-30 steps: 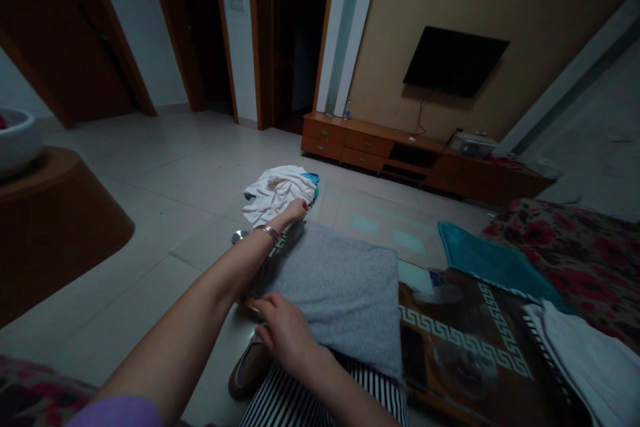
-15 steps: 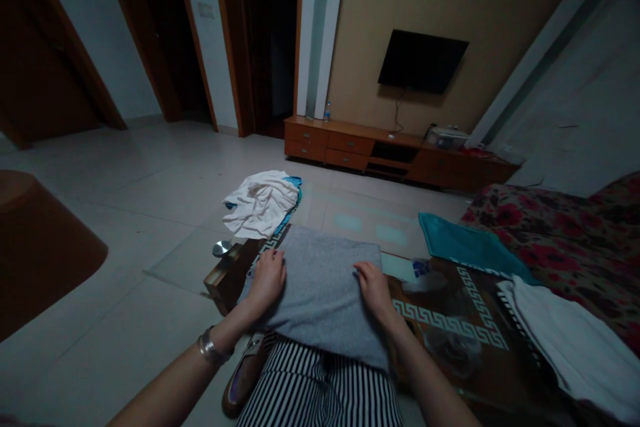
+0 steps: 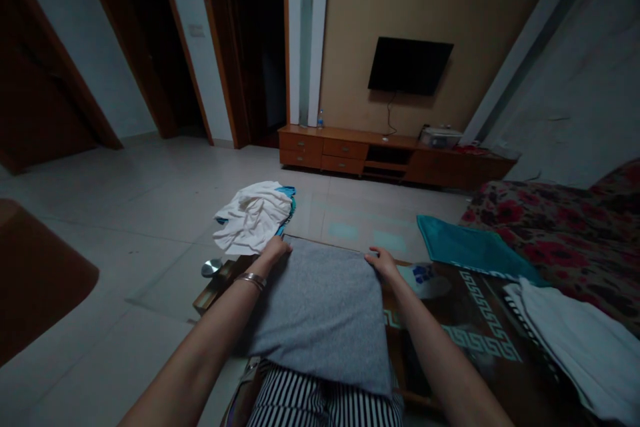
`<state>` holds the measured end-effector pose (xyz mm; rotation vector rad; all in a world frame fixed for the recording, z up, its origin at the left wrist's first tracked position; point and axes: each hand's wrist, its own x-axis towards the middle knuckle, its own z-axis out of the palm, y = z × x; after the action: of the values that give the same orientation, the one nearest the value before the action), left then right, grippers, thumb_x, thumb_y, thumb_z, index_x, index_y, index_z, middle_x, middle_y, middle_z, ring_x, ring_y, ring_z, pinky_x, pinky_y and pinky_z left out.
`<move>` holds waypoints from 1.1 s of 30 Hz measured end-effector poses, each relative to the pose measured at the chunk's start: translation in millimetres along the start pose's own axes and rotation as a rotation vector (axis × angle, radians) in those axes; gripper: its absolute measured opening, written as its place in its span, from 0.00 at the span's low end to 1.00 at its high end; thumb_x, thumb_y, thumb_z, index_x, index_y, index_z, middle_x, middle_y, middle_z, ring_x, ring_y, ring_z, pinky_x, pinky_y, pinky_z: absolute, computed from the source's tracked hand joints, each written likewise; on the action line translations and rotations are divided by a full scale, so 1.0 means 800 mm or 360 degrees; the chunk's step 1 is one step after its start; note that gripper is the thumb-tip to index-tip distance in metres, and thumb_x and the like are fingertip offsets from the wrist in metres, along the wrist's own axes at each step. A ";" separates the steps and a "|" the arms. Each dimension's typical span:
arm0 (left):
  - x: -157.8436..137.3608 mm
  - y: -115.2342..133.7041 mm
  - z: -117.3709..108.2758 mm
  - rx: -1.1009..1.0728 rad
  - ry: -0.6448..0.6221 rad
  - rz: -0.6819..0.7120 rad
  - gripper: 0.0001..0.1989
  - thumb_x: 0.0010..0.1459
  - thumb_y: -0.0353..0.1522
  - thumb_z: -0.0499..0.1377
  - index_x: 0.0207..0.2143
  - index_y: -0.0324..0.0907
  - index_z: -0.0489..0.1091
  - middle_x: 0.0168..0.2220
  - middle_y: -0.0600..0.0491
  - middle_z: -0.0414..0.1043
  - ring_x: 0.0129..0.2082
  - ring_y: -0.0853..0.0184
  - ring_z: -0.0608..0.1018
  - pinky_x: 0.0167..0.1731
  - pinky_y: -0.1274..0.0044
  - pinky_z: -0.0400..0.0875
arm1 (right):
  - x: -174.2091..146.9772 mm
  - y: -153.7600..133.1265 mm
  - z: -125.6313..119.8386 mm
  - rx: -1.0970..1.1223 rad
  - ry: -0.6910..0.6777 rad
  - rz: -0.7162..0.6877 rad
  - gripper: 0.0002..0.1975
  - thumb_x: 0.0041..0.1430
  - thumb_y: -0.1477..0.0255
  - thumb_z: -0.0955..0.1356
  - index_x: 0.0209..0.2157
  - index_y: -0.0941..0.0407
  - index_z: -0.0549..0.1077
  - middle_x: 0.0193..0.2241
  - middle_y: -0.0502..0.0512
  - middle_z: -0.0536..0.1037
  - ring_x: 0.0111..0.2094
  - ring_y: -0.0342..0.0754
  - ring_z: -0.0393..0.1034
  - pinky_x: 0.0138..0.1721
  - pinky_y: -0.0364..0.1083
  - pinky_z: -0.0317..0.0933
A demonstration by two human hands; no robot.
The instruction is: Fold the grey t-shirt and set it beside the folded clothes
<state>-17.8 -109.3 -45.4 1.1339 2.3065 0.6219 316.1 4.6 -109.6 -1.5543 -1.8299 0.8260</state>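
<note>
A grey piece of clothing [image 3: 325, 313] lies spread in a flat, roughly square shape over the near edge of the glass table and toward my lap. At its far left corner, my left hand [image 3: 275, 252] is closed on the edge, a silver bracelet [image 3: 253, 279] on the wrist. My right hand [image 3: 383, 263] pinches the far right corner between thumb and fingers. Just beyond my left hand is a crumpled white garment [image 3: 253, 213] on top of blue cloth [image 3: 287, 192]. Striped trousers [image 3: 295, 400] show below the grey cloth.
On the right of the patterned glass table [image 3: 480, 340] lie a teal folded cloth [image 3: 465, 247] and white folded clothing [image 3: 575, 340]. A floral-covered sofa [image 3: 540, 213] stands beyond them. A brown rounded object [image 3: 40, 280] is at left. A TV cabinet [image 3: 345, 153] lines the far wall.
Both hands have moved forward from the sides of the grey clothing to its far corners and now grip them. The camera view has shifted slightly.
</note>
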 end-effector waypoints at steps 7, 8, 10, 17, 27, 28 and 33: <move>0.005 0.002 -0.001 0.0025 0.0036 0.0110 0.09 0.53 0.34 0.60 0.36 0.39 0.69 0.34 0.51 0.76 0.35 0.65 0.77 0.31 0.80 0.67 | 0.009 0.008 -0.010 0.0106 -0.0123 -0.0037 0.13 0.43 0.70 0.70 0.33 0.60 0.77 0.30 0.55 0.79 0.32 0.49 0.72 0.36 0.45 0.64; 0.004 0.004 0.000 0.0062 0.0083 0.0124 0.10 0.55 0.35 0.60 0.38 0.40 0.68 0.36 0.50 0.76 0.38 0.63 0.76 0.33 0.79 0.67 | 0.010 0.008 -0.009 0.0104 -0.0112 -0.0041 0.13 0.44 0.70 0.69 0.33 0.61 0.77 0.30 0.55 0.79 0.33 0.49 0.72 0.37 0.45 0.64; 0.002 0.009 0.003 0.0142 0.0193 0.0148 0.13 0.58 0.38 0.57 0.42 0.40 0.67 0.42 0.46 0.74 0.44 0.59 0.75 0.38 0.76 0.67 | 0.009 0.007 -0.004 0.0087 -0.0075 -0.0048 0.14 0.47 0.70 0.68 0.35 0.61 0.77 0.32 0.56 0.79 0.34 0.50 0.71 0.39 0.45 0.64; -0.007 0.018 0.020 0.0689 0.0560 0.0328 0.21 0.62 0.40 0.51 0.53 0.37 0.62 0.47 0.38 0.71 0.47 0.52 0.74 0.42 0.69 0.67 | -0.017 -0.024 0.007 -0.0163 0.0293 -0.0013 0.22 0.58 0.71 0.64 0.52 0.65 0.70 0.51 0.72 0.70 0.54 0.58 0.63 0.55 0.53 0.54; -0.100 -0.040 0.067 0.1107 0.0260 0.1308 0.27 0.65 0.43 0.45 0.64 0.46 0.56 0.67 0.49 0.49 0.67 0.57 0.51 0.61 0.59 0.48 | -0.157 -0.063 0.053 -0.0761 0.0039 -0.0572 0.22 0.62 0.65 0.65 0.57 0.55 0.68 0.62 0.62 0.61 0.64 0.57 0.49 0.61 0.58 0.47; -0.098 -0.054 0.063 0.1116 0.0224 0.1293 0.27 0.65 0.44 0.45 0.63 0.44 0.57 0.67 0.48 0.50 0.66 0.56 0.52 0.60 0.58 0.49 | -0.161 -0.058 0.055 -0.0792 0.0002 -0.0554 0.23 0.62 0.63 0.65 0.57 0.54 0.67 0.62 0.62 0.62 0.64 0.57 0.50 0.61 0.57 0.48; -0.079 -0.085 0.029 0.1097 0.0358 0.1168 0.25 0.65 0.40 0.43 0.60 0.42 0.63 0.65 0.45 0.54 0.65 0.56 0.55 0.60 0.57 0.49 | -0.171 -0.041 0.032 -0.0837 -0.0026 -0.0543 0.23 0.63 0.63 0.65 0.58 0.54 0.67 0.62 0.60 0.62 0.64 0.55 0.51 0.62 0.56 0.49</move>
<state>-10.4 -194.1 -88.8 2.3903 2.3119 0.1694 295.1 -136.7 -106.6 -1.4570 -2.3636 0.2048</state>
